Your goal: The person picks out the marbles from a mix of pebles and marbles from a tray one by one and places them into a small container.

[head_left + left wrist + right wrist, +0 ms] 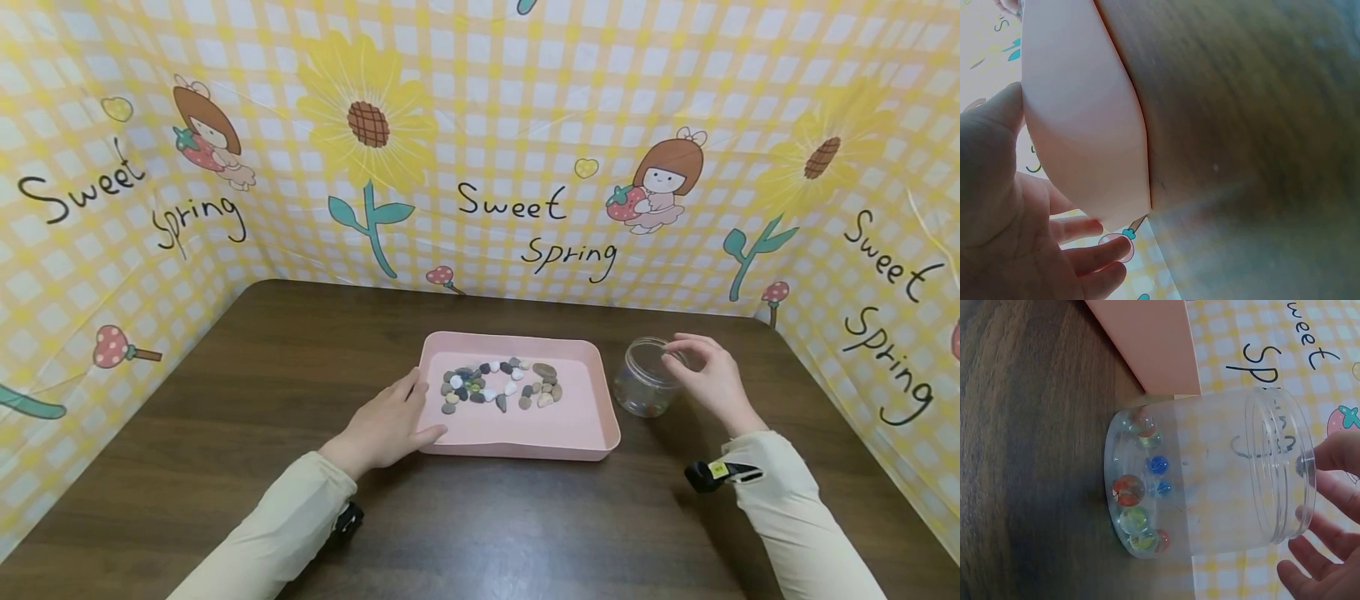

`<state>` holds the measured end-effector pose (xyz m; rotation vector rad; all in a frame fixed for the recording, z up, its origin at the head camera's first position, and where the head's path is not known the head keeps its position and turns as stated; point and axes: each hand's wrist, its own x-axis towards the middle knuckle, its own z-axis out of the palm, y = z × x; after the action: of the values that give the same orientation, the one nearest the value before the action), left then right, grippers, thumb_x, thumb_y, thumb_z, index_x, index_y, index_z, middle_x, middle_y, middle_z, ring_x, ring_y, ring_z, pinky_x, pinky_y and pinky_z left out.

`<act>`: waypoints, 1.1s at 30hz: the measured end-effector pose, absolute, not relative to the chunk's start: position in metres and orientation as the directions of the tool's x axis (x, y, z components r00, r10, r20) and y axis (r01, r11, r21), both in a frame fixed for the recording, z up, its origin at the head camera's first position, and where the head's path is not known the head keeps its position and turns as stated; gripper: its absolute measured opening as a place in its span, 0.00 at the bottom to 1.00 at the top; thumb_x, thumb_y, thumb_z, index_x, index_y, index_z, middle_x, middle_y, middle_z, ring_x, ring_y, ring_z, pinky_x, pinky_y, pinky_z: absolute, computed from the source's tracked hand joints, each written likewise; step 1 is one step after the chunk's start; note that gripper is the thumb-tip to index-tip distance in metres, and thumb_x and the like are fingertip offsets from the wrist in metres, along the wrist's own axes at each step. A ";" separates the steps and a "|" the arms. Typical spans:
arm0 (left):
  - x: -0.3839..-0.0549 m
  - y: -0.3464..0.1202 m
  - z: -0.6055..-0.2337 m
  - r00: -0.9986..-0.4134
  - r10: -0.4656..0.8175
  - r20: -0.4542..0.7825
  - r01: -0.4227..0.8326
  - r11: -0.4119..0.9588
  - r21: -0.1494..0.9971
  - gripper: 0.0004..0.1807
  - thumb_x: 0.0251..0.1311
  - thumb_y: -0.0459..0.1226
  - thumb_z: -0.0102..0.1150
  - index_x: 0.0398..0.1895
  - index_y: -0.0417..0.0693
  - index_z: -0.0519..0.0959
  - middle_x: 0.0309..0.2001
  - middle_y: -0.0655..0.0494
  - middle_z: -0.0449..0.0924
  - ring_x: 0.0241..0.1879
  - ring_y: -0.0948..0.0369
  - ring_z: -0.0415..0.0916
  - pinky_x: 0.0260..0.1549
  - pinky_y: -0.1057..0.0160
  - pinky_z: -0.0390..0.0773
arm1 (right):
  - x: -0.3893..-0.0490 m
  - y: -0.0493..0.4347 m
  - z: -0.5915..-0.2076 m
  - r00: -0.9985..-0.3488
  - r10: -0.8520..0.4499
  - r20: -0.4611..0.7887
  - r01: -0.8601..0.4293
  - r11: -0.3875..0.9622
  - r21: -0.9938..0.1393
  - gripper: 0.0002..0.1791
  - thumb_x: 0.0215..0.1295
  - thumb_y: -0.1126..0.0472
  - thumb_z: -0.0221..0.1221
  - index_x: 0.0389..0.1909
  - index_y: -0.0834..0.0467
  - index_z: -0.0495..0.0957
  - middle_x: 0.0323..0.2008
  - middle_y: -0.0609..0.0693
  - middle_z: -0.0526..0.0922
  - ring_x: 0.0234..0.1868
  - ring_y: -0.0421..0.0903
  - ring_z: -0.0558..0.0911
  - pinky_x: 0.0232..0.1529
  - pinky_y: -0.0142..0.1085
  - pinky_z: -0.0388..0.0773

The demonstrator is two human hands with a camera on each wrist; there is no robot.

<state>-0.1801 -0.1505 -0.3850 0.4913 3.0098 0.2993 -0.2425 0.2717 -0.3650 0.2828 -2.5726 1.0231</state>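
Note:
A shallow pink tray [577, 429] lies on the table with groups of grey, white and tan pebbles [495, 385] inside. A few glass marbles [472, 386] sit among the left pebbles. My left hand [382, 422] rests on the tray's left side, fingers along the wall and thumb at the near corner. Right of the tray stands a clear open jar [1216, 469] with several coloured marbles [1129, 489] at its bottom. My right hand [708, 375] is at the jar's mouth, where thumb and forefinger pinch a small dark marble [1300, 465], seen through the rim.
The dark wooden table [495, 517] extends around the tray and jar. A yellow checked cloth [480, 133] with flowers and lettering rises along the back and both sides. Black wrist straps [708, 476] sit over the pale sleeves.

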 end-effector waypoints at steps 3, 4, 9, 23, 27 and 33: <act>-0.180 -0.151 -0.385 -0.945 0.323 -0.044 0.308 0.929 0.203 0.42 0.62 0.58 0.48 0.66 0.32 0.60 0.70 0.34 0.52 0.67 0.41 0.59 0.59 0.44 0.68 | -0.242 0.274 -0.366 -0.924 -0.044 0.379 -0.290 0.725 -0.624 0.11 0.59 0.65 0.58 0.40 0.69 0.79 0.53 0.69 0.76 0.56 0.64 0.73 0.55 0.49 0.69; -0.180 -0.151 -0.385 -0.945 0.324 -0.043 0.309 0.929 0.204 0.42 0.62 0.58 0.48 0.66 0.32 0.60 0.70 0.34 0.52 0.67 0.41 0.59 0.59 0.44 0.68 | -0.241 0.275 -0.366 -0.927 -0.041 0.373 -0.284 0.727 -0.625 0.11 0.60 0.65 0.58 0.40 0.69 0.79 0.53 0.69 0.76 0.56 0.64 0.73 0.54 0.44 0.71; -0.180 -0.151 -0.386 -0.944 0.329 -0.034 0.315 0.927 0.202 0.42 0.62 0.58 0.48 0.66 0.31 0.61 0.70 0.34 0.52 0.66 0.40 0.60 0.59 0.44 0.68 | -0.239 0.278 -0.365 -0.943 -0.036 0.330 -0.250 0.733 -0.633 0.12 0.61 0.64 0.57 0.39 0.70 0.79 0.51 0.69 0.78 0.52 0.55 0.78 0.46 0.25 0.68; -0.180 -0.151 -0.385 -0.943 0.330 -0.034 0.317 0.927 0.198 0.42 0.62 0.58 0.48 0.66 0.32 0.61 0.70 0.34 0.52 0.66 0.40 0.60 0.59 0.45 0.68 | -0.239 0.280 -0.363 -0.975 -0.009 0.223 -0.152 0.756 -0.636 0.14 0.62 0.62 0.53 0.41 0.70 0.76 0.46 0.69 0.79 0.46 0.58 0.79 0.42 0.32 0.70; -0.180 -0.151 -0.386 -0.944 0.329 -0.041 0.314 0.927 0.203 0.42 0.62 0.58 0.47 0.66 0.32 0.60 0.71 0.34 0.51 0.67 0.41 0.59 0.60 0.45 0.67 | -0.240 0.280 -0.363 -0.977 -0.001 0.215 -0.141 0.756 -0.639 0.14 0.62 0.63 0.52 0.42 0.70 0.75 0.47 0.70 0.78 0.48 0.63 0.78 0.44 0.38 0.71; -0.180 -0.151 -0.385 -0.943 0.329 -0.042 0.314 0.927 0.206 0.42 0.62 0.58 0.47 0.66 0.32 0.60 0.71 0.34 0.51 0.67 0.41 0.58 0.61 0.45 0.67 | -0.239 0.278 -0.360 -0.975 0.007 0.223 -0.143 0.749 -0.647 0.15 0.63 0.61 0.52 0.43 0.69 0.75 0.48 0.70 0.78 0.48 0.61 0.78 0.43 0.33 0.70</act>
<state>-0.1798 -0.1509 -0.3846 0.5033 3.0086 0.3026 -0.2388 0.2779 -0.3600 0.1080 -2.7367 1.0384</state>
